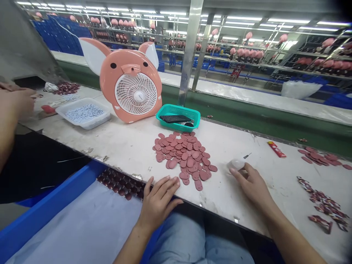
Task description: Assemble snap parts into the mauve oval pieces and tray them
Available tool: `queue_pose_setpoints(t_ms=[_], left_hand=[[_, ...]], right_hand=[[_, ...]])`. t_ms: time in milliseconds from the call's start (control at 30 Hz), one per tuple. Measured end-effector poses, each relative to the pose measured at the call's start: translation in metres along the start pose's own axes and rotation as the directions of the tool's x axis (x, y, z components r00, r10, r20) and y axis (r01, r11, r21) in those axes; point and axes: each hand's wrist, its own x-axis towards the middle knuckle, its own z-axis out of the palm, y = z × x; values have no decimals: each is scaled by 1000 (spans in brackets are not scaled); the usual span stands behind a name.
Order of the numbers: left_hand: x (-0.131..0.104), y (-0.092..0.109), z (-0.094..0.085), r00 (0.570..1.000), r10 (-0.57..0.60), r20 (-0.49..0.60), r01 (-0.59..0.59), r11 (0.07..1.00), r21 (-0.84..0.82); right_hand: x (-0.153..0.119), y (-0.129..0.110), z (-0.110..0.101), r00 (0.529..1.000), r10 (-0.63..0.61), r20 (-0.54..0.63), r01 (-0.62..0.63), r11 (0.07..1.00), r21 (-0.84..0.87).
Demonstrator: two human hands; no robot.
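The left hand (158, 200) lies flat and open, palm down, on the near edge of the white worktop (132, 146), its fingertips just short of the heap of flat, dusty-pink oval plastic pieces (183, 156). It holds nothing. The right hand (250, 183) rests further right on the worktop, its fingers curled loosely toward a small clear plastic piece (235, 164) that its fingertips touch; whether it actually grips the piece cannot be told.

The pink ovals spread between the two hands and a little beyond them, toward a teal plastic mesh basket (168, 110) that holds a dark flat phone (175, 118). Left of the basket stands a pink pig-faced table fan with a white round grille (131, 85), and beside that a shallow white tray of small pale parts (84, 113). A red tube (276, 149) lies to the right, near a second scatter of pink ovals (321, 157). Dark red wrapped pieces (326, 209) lie at the far right edge. Another person's hand (19, 101) works at the far left.
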Motion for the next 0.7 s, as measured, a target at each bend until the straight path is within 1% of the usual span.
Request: queue_pose_setpoints(t_ms=[67, 133, 167, 200, 233, 267, 300, 333, 367, 400, 433, 500, 533, 567, 633, 667, 700], left_hand=[[-7, 3, -2, 998, -45, -53, 42, 997, -59], [-18, 10, -4, 986, -111, -124, 97, 989, -114], [-22, 16, -4, 972, -171, -162, 144, 976, -163], [-25, 24, -4, 945, -267, -186, 217, 943, -254], [-26, 34, -4, 901, -394, -182, 306, 873, -379], [-26, 45, -4, 822, -553, -131, 406, 733, -546], [-24, 56, -3, 738, -674, -42, 475, 562, -677], [-22, 66, -3, 664, -746, 53, 512, 402, -759], [-19, 76, -4, 615, -779, 127, 526, 285, -801], [-17, 84, -4, 600, -783, 161, 528, 238, -815], [-15, 90, -6, 598, -783, 168, 524, 224, -822], [-13, 99, -9, 609, -772, 185, 521, 212, -827], [-13, 100, -11, 613, -760, 216, 532, 195, -824], [-13, 100, -13, 615, -740, 272, 561, 168, -810], [-14, 97, -16, 603, -664, 442, 662, 108, -742], [-15, 95, -16, 594, -621, 512, 706, 96, -702], [-16, 93, -15, 588, -585, 559, 734, 96, -672]], right_hand=[[-10, -7, 2, 1000, 2, 5, -2, 993, 117], [-28, -16, 7, 999, -9, 41, -2, 964, 267], [-40, -23, 11, 996, -18, 82, -11, 941, 339], [-52, -30, 17, 990, -27, 138, -30, 916, 400], [-65, -38, 24, 979, -37, 203, -59, 893, 447], [-76, -47, 32, 961, -49, 271, -91, 873, 479], [-87, -56, 41, 941, -62, 332, -120, 857, 501], [-95, -65, 49, 920, -82, 384, -142, 842, 520], [-101, -73, 56, 899, -105, 425, -157, 828, 538], [-105, -80, 62, 881, -128, 456, -169, 815, 555], [-107, -86, 65, 863, -150, 482, -178, 802, 570], [-105, -95, 66, 829, -193, 525, -190, 786, 589], [-102, -98, 63, 805, -221, 550, -189, 784, 591], [-98, -100, 58, 775, -253, 579, -183, 787, 589], [-90, -102, 46, 700, -323, 637, -157, 801, 578], [-87, -103, 39, 665, -346, 661, -143, 810, 568], [-83, -103, 34, 639, -358, 680, -132, 821, 556]])
